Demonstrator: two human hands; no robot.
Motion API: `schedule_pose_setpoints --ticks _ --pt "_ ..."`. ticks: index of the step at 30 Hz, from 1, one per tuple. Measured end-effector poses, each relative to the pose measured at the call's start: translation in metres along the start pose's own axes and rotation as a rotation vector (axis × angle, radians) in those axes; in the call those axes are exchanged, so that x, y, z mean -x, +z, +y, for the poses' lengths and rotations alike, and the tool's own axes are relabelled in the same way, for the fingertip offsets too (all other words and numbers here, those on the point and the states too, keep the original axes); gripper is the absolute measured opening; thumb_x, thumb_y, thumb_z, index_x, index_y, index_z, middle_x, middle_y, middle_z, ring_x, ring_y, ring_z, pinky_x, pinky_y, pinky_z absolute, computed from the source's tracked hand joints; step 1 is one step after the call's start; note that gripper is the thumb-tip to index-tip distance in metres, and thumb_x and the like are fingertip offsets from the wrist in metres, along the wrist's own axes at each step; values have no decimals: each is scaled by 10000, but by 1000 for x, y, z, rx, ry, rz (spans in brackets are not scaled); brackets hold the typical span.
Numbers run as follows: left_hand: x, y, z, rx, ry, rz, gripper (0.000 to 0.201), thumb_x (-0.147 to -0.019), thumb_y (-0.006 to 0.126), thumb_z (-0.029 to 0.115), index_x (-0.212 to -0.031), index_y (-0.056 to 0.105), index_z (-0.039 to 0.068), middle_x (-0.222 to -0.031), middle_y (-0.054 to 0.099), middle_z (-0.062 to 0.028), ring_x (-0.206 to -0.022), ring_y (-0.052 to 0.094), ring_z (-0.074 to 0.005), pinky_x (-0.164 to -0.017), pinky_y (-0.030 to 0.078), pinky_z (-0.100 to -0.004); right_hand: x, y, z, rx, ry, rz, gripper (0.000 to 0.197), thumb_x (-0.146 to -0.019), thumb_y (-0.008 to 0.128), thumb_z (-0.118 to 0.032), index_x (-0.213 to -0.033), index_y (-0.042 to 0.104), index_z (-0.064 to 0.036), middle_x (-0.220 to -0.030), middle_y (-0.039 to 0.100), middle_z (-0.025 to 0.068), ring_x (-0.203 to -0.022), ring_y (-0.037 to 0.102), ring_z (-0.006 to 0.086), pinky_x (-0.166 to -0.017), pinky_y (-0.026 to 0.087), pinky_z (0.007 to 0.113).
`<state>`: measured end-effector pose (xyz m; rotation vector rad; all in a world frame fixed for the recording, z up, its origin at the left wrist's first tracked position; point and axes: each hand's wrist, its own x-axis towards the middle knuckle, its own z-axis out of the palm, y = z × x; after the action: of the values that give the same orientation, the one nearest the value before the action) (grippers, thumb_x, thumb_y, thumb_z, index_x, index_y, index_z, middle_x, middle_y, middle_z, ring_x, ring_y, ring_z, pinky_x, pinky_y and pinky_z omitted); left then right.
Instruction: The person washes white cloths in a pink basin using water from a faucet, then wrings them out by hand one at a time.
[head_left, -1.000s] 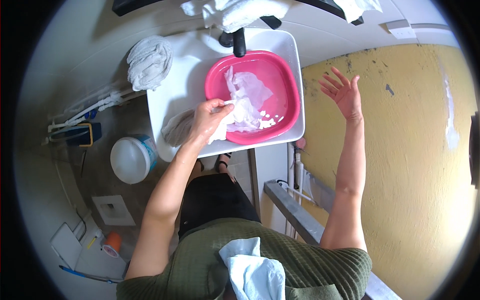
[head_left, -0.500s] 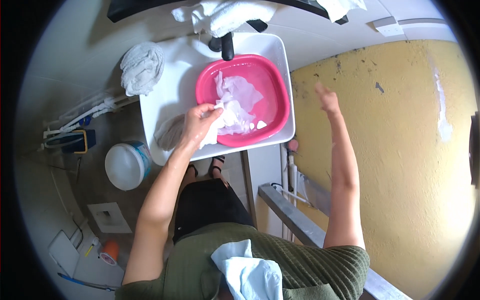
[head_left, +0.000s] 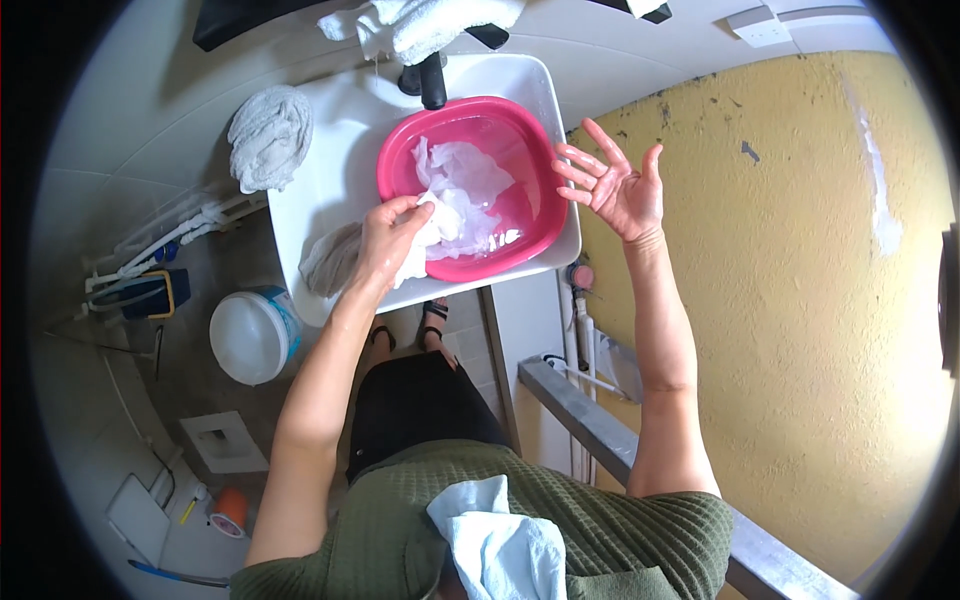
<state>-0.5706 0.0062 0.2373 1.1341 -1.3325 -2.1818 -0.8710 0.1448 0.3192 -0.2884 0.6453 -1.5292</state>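
A pink plastic basin [head_left: 556, 215] with water in it stands in the white sink [head_left: 310, 165]. Thin white cloth [head_left: 462, 185] lies partly sunk in the water. At the basin's left rim, my left hand [head_left: 388, 240] pinches a bunched edge of this white cloth, and some of it hangs over the near rim. My right hand [head_left: 622, 190] is raised just right of the basin, palm up and fingers spread, with nothing in it. A greyish wet cloth [head_left: 332, 262] rests on the sink's left near corner, beside my left wrist.
A black faucet [head_left: 433, 82] reaches over the basin's far side. Grey bundled cloth [head_left: 270, 138] sits on the sink's far left corner. White towels [head_left: 425, 28] hang above. On the floor at left is a white bucket [head_left: 245, 338]. A metal rail [head_left: 580, 410] runs near my right arm.
My right hand has turned from a blurred, sideways pose to palm up with fingers spread, and come nearer the basin. My left hand keeps its pinch on the cloth. The view has shifted slightly.
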Motion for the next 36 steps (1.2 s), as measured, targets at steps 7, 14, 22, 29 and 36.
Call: schedule_pose_setpoints --ticks 7,14,22,29,36 --pt "0 -3 1 -104 88 6 215 -910 679 154 -1019 685 -32 -883 683 -32 -798 610 -77 -696 499 -244 -3 25 16 1950 -249 520 315 -882 617 -23 -1193 664 -49 -1029 723 131 -963 679 273 -920 512 390" --pt "-4 -4 18 -280 186 -251 129 -933 658 120 -983 674 2 -885 657 6 -810 590 -57 -697 489 -220 -72 39 83 1602 -233 -313 541 -759 623 57 -1286 595 -65 -1302 597 163 -1249 534 321 -1088 382 383" --pt "-4 -12 29 -278 147 -205 130 -918 674 126 -943 678 -1 -828 652 11 -782 576 -50 -681 484 -226 -57 48 67 1521 100 -210 215 -791 772 -166 -886 659 -9 -936 674 109 -898 610 208 -832 472 350" --pt "-4 6 45 -361 313 -127 132 -890 698 129 -901 682 -1 -760 662 -7 -715 587 -59 -644 483 -237 -34 52 65 1347 201 4 197 -902 699 -210 -918 678 -15 -696 620 35 -631 557 99 -568 457 267" --pt "-9 14 60 -545 370 -177 97 -880 703 99 -886 676 6 -779 657 -1 -753 579 -55 -665 476 -242 -27 39 59 1621 -182 -38 176 -863 698 -145 -957 679 3 -1014 710 100 -918 681 262 -805 538 340"
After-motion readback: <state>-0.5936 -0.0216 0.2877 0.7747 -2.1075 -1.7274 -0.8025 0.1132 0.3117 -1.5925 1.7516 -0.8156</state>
